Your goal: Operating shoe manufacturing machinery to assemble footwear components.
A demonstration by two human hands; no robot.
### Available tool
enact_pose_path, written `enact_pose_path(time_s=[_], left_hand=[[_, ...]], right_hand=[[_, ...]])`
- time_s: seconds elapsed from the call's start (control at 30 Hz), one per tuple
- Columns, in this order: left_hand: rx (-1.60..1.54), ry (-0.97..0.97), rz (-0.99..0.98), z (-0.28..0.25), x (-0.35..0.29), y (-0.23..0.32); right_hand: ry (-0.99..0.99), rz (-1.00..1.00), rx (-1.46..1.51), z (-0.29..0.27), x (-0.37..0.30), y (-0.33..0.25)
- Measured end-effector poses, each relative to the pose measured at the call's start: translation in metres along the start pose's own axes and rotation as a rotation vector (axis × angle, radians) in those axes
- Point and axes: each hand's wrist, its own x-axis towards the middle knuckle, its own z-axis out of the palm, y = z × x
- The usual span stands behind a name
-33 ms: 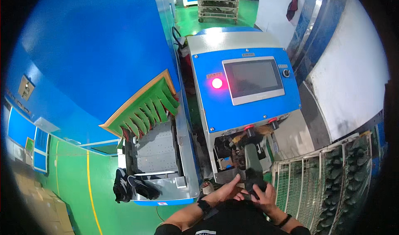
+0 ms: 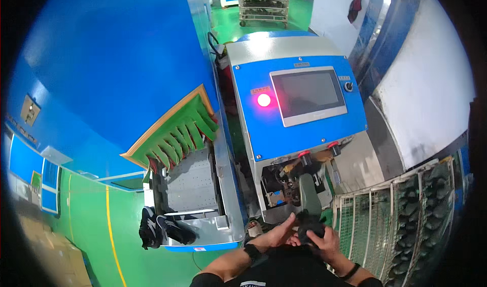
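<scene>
I judge I'm seating the dark shoe [image 2: 310, 228] at the machine [image 2: 299, 134] ahead: left hand [image 2: 281, 232] and right hand [image 2: 324, 239] both clasp it; next needs steady alignment.

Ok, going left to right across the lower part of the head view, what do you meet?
Yellow floor line → pair of black shoes → left hand → dark shoe part held by both hands → right hand → wire rack of dark shoe parts.
</scene>
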Motion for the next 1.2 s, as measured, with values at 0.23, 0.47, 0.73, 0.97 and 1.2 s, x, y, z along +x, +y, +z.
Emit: enact_pose_path(time_s=[0.23, 0.47, 0.73, 0.97, 1.2], left_hand=[[0.026, 0.257, -0.158, 0.003, -0.017, -0.019], [0.438, 0.488, 0.054, -0.049, -0.046, -0.016], [0.463, 0.504, 0.114, 0.02, -0.025, -0.022], [0.823, 0.553, 0.028, 0.097, 0.013, -0.034], [0.699, 0.804, 0.223, 0.045, -0.02, -0.062]], right_hand=[[-0.213, 0.994, 0.735, -0.024, 0.03, 0.015], [0.466, 0.894, 1.715, 0.094, 0.087, 0.021], [0.535, 0.87, 1.841, 0.069, -0.053, 0.106], [0.303, 0.795, 1.651, 0.056, -0.071, 0.092], [0.239, 0.923, 1.137, 0.051, -0.079, 0.095]])
